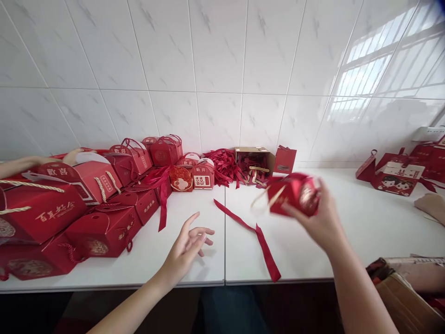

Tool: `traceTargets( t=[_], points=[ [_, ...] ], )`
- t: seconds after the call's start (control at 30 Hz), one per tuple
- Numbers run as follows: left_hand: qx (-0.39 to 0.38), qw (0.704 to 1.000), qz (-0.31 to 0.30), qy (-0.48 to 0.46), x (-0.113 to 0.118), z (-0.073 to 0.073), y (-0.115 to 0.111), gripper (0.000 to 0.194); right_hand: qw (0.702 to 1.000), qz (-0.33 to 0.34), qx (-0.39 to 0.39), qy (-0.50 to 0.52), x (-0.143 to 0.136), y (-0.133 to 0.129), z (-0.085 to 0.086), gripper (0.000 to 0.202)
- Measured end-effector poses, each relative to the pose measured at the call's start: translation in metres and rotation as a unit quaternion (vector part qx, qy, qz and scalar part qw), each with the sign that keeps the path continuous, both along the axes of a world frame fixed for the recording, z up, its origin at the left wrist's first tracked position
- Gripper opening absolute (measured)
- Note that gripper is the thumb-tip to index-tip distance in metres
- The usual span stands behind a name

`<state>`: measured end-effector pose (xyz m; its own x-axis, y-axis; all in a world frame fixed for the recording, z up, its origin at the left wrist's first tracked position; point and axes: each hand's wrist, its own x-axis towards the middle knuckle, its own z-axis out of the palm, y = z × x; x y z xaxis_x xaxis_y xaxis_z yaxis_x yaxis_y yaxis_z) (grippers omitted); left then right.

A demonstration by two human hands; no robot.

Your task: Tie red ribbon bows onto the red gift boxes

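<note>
My right hand [325, 220] grips a small red gift box [292, 192] and holds it above the white table [313, 250]. The box is blurred by motion; a pale cord trails from its left side and a shiny round emblem shows on its right. My left hand [189, 243] hovers over the table with fingers apart and nothing in them. Between the two hands a dark red ribbon [245, 225] lies loosely stretched across the joint in the tabletop.
Several red gift boxes [104, 229] are stacked at the left, where another person's hand [73, 157] reaches in. A heap of red ribbons [224, 164] and an open carton [255, 150] stand by the wall. At the right are more boxes [396, 174], another hand [431, 206] and a cardboard box [405, 297].
</note>
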<state>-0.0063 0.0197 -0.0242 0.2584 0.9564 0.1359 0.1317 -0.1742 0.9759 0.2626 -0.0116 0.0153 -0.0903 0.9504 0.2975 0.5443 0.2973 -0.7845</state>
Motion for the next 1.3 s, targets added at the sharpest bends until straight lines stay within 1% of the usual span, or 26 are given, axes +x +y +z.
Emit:
traceTargets(
  t=[0.03, 0.07, 0.1, 0.13, 0.17, 0.2, 0.27, 0.33, 0.4, 0.43, 0.5, 0.53, 0.57, 0.63, 0.67, 0.7, 0.73, 0.77, 0.87, 0.93, 1.03, 1.17, 1.23, 1.3],
  points=[
    [-0.003, 1.0, 0.008, 0.004, -0.003, -0.001, 0.002, 0.057, 0.992, -0.123, 0.036, 0.013, 0.013, 0.015, 0.007, 0.092],
    [-0.005, 1.0, 0.016, 0.012, -0.005, -0.002, 0.003, 0.059, 0.964, -0.258, 0.065, 0.021, 0.026, 0.03, 0.011, 0.102],
    [-0.006, 0.999, 0.025, 0.024, -0.008, -0.005, 0.004, 0.061, 0.937, -0.344, 0.066, 0.018, 0.037, 0.043, 0.011, 0.111],
    [-0.007, 0.999, 0.034, 0.038, -0.01, -0.008, 0.006, 0.062, 0.923, -0.384, 0.04, 0.012, 0.046, 0.054, 0.007, 0.117],
    [-0.009, 0.998, 0.044, 0.05, -0.012, -0.011, 0.007, 0.064, 0.922, -0.386, 0.011, 0.001, 0.052, 0.063, 0.0, 0.118],
    [-0.013, 0.997, 0.053, 0.061, -0.014, -0.014, 0.008, 0.065, 0.932, -0.361, -0.004, -0.022, 0.056, 0.067, -0.011, 0.114],
    [-0.024, 0.994, 0.067, 0.078, -0.017, -0.019, 0.014, 0.068, 0.948, -0.305, -0.006, -0.089, 0.054, 0.068, -0.037, 0.095],
    [-0.032, 0.991, 0.089, 0.095, -0.018, -0.022, 0.026, 0.069, 0.955, -0.252, -0.044, -0.15, 0.045, 0.06, -0.064, 0.079],
    [-0.022, 0.984, 0.123, 0.124, -0.018, -0.022, 0.047, 0.071, 0.958, -0.212, -0.079, -0.178, 0.031, 0.049, -0.083, 0.068],
    [-0.005, 0.979, 0.143, 0.144, -0.018, -0.02, 0.062, 0.072, 0.961, -0.186, -0.092, -0.182, 0.024, 0.044, -0.088, 0.065],
    [0.043, 0.962, 0.184, 0.197, -0.018, -0.015, 0.096, 0.079, 0.969, -0.123, -0.105, -0.187, 0.011, 0.036, -0.092, 0.058],
    [0.082, 0.946, 0.207, 0.235, -0.017, -0.011, 0.115, 0.082, 0.972, -0.089, -0.103, -0.193, 0.007, 0.033, -0.092, 0.054],
    [0.136, 0.922, 0.236, 0.275, -0.016, -0.006, 0.133, 0.084, 0.973, -0.053, -0.094, -0.202, 0.004, 0.031, -0.091, 0.05],
    [0.242, 0.855, 0.281, 0.364, -0.014, 0.002, 0.165, 0.084, 0.974, 0.0, -0.071, -0.216, 0.003, 0.028, -0.09, 0.049],
    [0.273, 0.823, 0.294, 0.403, -0.013, 0.006, 0.179, 0.083, 0.974, 0.017, -0.062, -0.217, 0.005, 0.027, -0.089, 0.051],
    [0.286, 0.797, 0.302, 0.438, -0.012, 0.009, 0.191, 0.082, 0.975, 0.027, -0.059, -0.213, 0.007, 0.026, -0.089, 0.054],
    [0.284, 0.779, 0.308, 0.467, -0.01, 0.012, 0.201, 0.081, 0.976, 0.035, -0.058, -0.207, 0.009, 0.026, -0.089, 0.055],
    [0.269, 0.769, 0.314, 0.487, -0.008, 0.013, 0.209, 0.081, 0.977, 0.041, -0.061, -0.2, 0.011, 0.025, -0.089, 0.055],
    [0.208, 0.767, 0.34, 0.503, -0.002, 0.015, 0.227, 0.079, 0.98, 0.055, -0.065, -0.177, 0.013, 0.023, -0.086, 0.047],
    [0.191, 0.769, 0.364, 0.49, 0.005, 0.015, 0.235, 0.076, 0.984, 0.048, -0.059, -0.158, 0.011, 0.022, -0.085, 0.039],
    [0.195, 0.765, 0.403, 0.463, 0.015, 0.017, 0.244, 0.078, 0.99, 0.021, -0.037, -0.135, 0.007, 0.024, -0.088, 0.031],
    [0.18, 0.75, 0.452, 0.448, 0.025, 0.019, 0.255, 0.091, 0.996, -0.02, 0.012, -0.092, 0.006, 0.029, -0.101, 0.026],
    [0.185, 0.74, 0.448, 0.466, 0.025, 0.021, 0.257, 0.089, 0.995, -0.066, 0.047, -0.057, 0.007, 0.029, -0.107, 0.026],
    [0.2, 0.741, 0.422, 0.483, 0.023, 0.023, 0.255, 0.085, 0.99, -0.11, 0.082, -0.025, 0.008, 0.028, -0.111, 0.023]
  ],
)
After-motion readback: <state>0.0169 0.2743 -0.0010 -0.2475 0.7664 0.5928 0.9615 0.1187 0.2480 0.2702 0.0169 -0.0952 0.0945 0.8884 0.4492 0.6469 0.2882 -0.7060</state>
